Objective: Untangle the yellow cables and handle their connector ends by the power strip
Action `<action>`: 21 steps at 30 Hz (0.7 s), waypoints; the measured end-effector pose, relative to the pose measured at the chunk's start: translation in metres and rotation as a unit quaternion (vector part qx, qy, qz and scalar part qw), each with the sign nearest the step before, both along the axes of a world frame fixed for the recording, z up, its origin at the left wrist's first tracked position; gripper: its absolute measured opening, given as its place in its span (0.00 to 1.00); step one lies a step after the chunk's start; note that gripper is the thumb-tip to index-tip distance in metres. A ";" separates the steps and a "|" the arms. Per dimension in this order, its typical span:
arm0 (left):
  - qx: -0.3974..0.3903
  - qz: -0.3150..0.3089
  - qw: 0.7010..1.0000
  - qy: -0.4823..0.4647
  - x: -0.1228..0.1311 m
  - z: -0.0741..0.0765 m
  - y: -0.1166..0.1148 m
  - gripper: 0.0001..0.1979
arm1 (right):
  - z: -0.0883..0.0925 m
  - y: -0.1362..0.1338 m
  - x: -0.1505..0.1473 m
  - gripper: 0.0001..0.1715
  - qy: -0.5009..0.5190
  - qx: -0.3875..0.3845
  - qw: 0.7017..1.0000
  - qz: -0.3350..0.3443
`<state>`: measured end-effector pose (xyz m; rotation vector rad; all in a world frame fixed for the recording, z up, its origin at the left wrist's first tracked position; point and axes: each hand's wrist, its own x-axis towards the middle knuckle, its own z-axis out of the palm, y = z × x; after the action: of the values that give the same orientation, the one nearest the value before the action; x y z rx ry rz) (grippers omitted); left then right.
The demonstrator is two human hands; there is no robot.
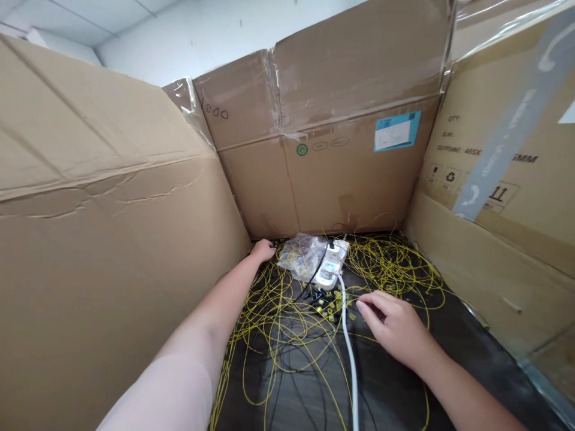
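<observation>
My left hand reaches far forward to the back left corner of the dark surface, fingers curled down onto the thin yellow cables; what it grips is hidden. My right hand hovers low over the cables, fingers bent and pinched together beside a small pile of yellow and black connector parts. A white power strip with a thick white cord lies between my hands. A crumpled clear plastic bag sits just right of my left hand.
Tall cardboard walls taped with clear tape enclose the surface on the left, back and right. A blue label is stuck on the back wall. Thin black cables mix with the yellow loops near me.
</observation>
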<state>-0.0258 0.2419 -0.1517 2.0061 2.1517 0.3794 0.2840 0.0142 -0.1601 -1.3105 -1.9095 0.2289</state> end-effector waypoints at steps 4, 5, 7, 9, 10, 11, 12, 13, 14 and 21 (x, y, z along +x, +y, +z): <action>0.002 0.002 1.000 -0.022 0.004 -0.003 0.008 0.08 | -0.001 0.000 0.000 0.12 0.003 -0.012 1.000 0.007; 0.006 0.007 0.999 -0.030 0.004 -0.004 0.010 0.07 | -0.001 0.000 0.000 0.12 0.005 -0.013 1.000 0.007; 0.020 0.019 0.998 -0.053 0.003 -0.003 0.012 0.05 | -0.002 0.001 0.000 0.12 0.009 -0.014 1.000 0.008; 0.045 0.033 0.995 -0.085 0.000 0.000 0.012 0.03 | -0.002 0.001 0.000 0.13 0.014 -0.013 1.000 0.008; 0.061 0.039 0.992 -0.105 -0.001 0.003 0.011 0.03 | -0.001 0.001 0.000 0.13 0.015 -0.012 1.000 0.008; 0.078 0.045 0.988 -0.128 -0.003 0.007 0.010 0.03 | -0.001 0.001 0.001 0.13 0.015 -0.011 1.000 0.008; 0.096 0.051 0.982 -0.154 -0.004 0.011 0.009 0.04 | 0.000 0.001 0.001 0.13 0.014 -0.011 1.000 0.008; 0.114 0.055 0.975 -0.182 -0.004 0.016 0.007 0.04 | 0.001 0.000 0.001 0.13 0.012 -0.010 1.000 0.007; 0.133 0.057 0.966 -0.213 -0.005 0.021 0.005 0.05 | 0.002 0.000 0.000 0.13 0.009 -0.010 1.000 0.006; 0.254 0.027 0.883 -0.394 0.027 0.064 -0.028 0.13 | 0.007 -0.003 -0.001 0.12 0.009 -0.017 1.000 -0.004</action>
<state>0.0013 0.2144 -0.0876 1.5408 1.6571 1.5877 0.2825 0.0115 -0.1527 -1.3354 -1.8925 0.2693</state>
